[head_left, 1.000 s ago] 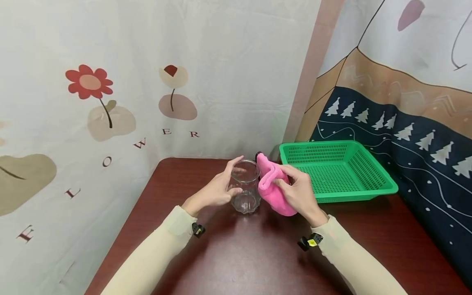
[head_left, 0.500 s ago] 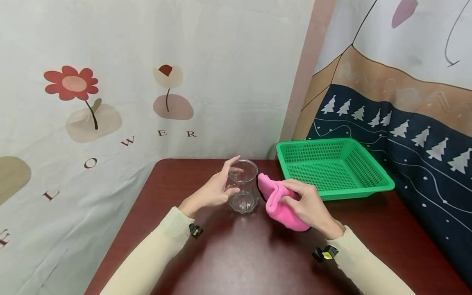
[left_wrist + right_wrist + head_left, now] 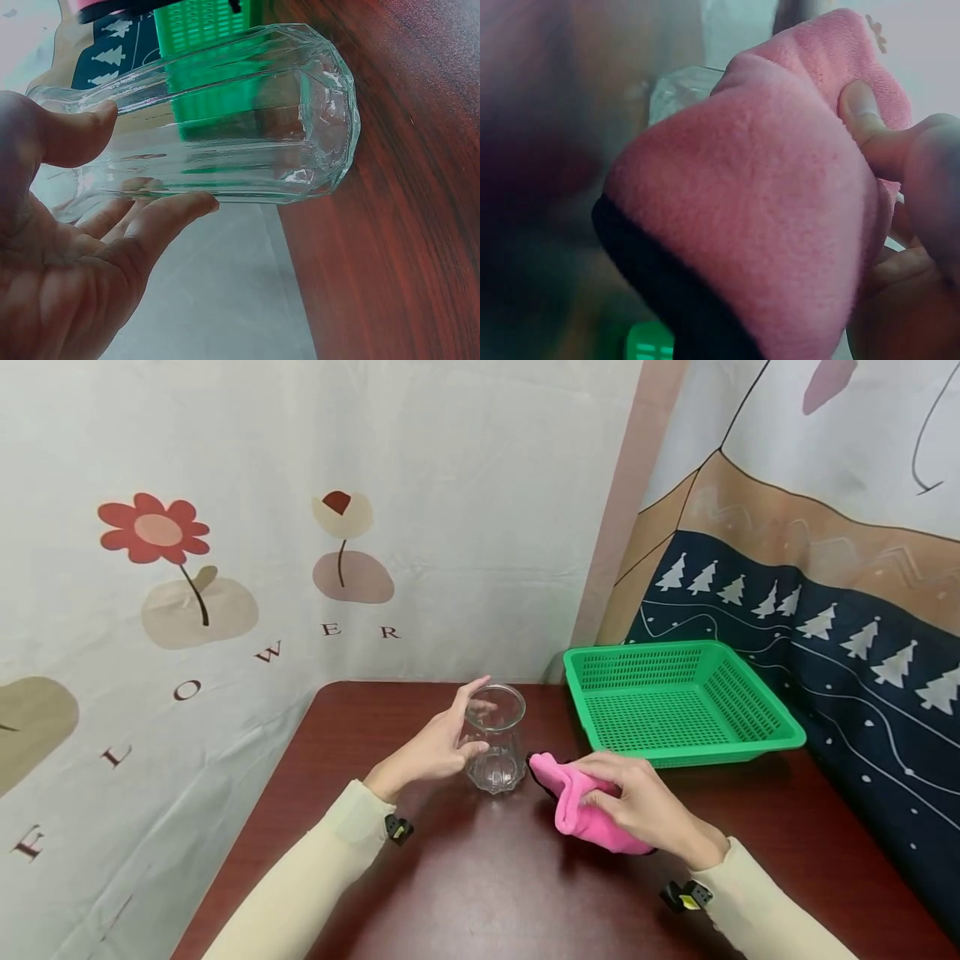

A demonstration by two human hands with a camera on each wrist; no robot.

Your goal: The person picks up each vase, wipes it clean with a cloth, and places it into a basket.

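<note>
While the left hand (image 3: pixel 438 747) grips the upright glass (image 3: pixel 496 739) near the table's (image 3: pixel 480 893) back edge, the right hand (image 3: pixel 645 810) clutches a pink cloth (image 3: pixel 581 806) just right of it, apart, toward the basket (image 3: pixel 757 739).

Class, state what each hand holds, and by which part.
Left hand grips the glass jar around its side. Right hand pinches the folded pink cloth from above.

Dark red table (image 3: pixel 480 893) under clear glass (image 3: pixel 496 739), pink cloth (image 3: pixel 581 814), green basket (image 3: pixel 678 706)
</note>
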